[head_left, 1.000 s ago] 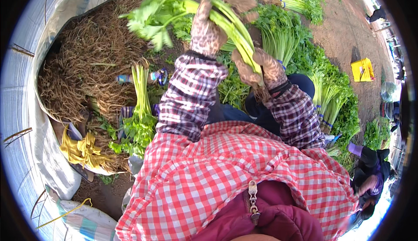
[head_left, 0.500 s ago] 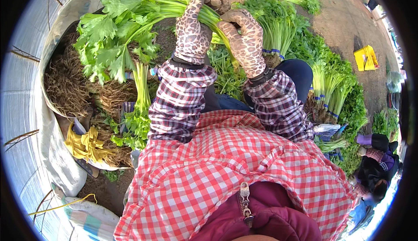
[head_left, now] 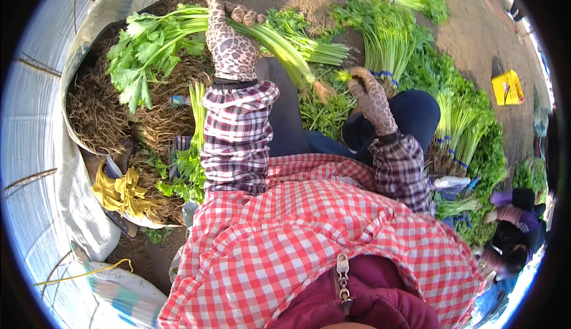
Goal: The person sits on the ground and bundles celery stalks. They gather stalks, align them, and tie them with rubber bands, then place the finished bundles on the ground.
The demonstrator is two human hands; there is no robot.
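Observation:
My left hand (head_left: 231, 46), in a leopard-print glove, is closed around a celery plant (head_left: 285, 52). Its leaves (head_left: 143, 49) spread to the left, and its pale root end (head_left: 324, 91) points down to the right. My right hand (head_left: 373, 103), gloved alike, is apart from that plant, its fingers curled beside my knee. At its fingertips shows a small yellow-green stalk piece (head_left: 342, 75); most of it is hidden. Loose green trimmings (head_left: 324, 112) lie below, between my legs. Past the held plant lies more celery (head_left: 321, 52).
Celery bundles with blue ties (head_left: 383, 43) are lined up on the right. Rooted celery fills a pale sack (head_left: 74, 121) at left, with a yellow cloth (head_left: 122, 193) near it. A yellow container (head_left: 507, 87) stands on the soil. Another person (head_left: 517, 228) is at far right.
My right hand has come away from the celery, moving down and right with a yellow-green piece at its fingertips. My left hand has shifted left with the plant, whose root end now shows.

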